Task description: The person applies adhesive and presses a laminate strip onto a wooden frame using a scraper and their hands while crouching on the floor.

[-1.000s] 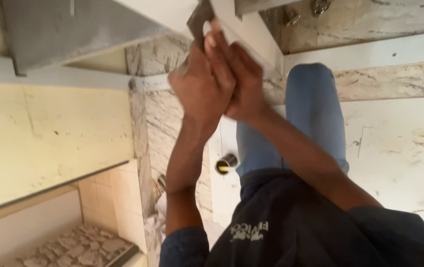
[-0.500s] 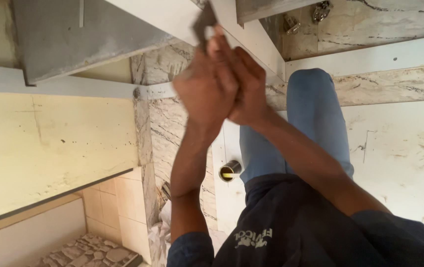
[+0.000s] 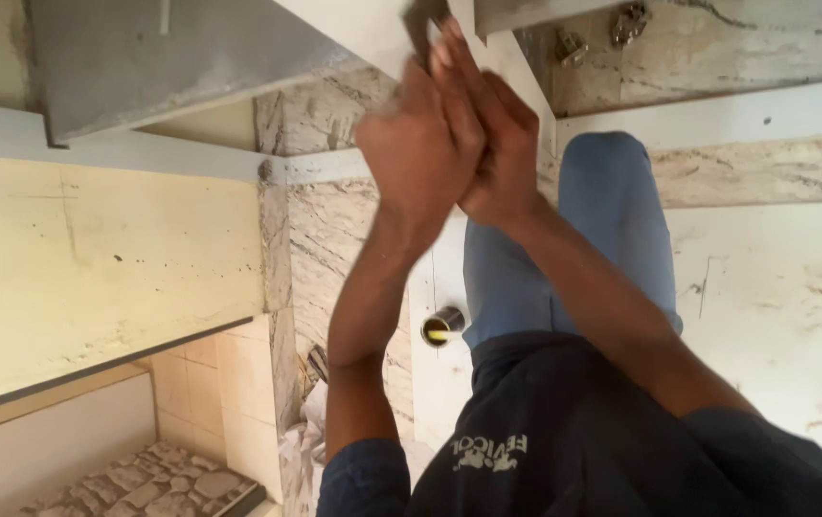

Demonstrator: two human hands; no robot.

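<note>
My hands were raised together at twelve o'clock, pressed one against the other. The left hand lay in front, its fingers straight and closed up flat against a dark tool whose tip showed just above the fingertips; I could not tell its kind. The right hand sat just behind and to the three o'clock side, fingers curled over the left, and I could not tell whether it had hold of the tool as well. Both were blurred.

The tool touched the edge of a white board that ran across the top of the view. At ten o'clock from the hands hung a grey panel, and under it a pale yellow wall filled the nine o'clock side. Between wall and forearms ran a marble strip. At six o'clock from the hands, beside my blue-jeaned knee, a small metal cylinder with a yellow inside lay on the white floor. Stone-pattern tiles showed at seven o'clock.
</note>
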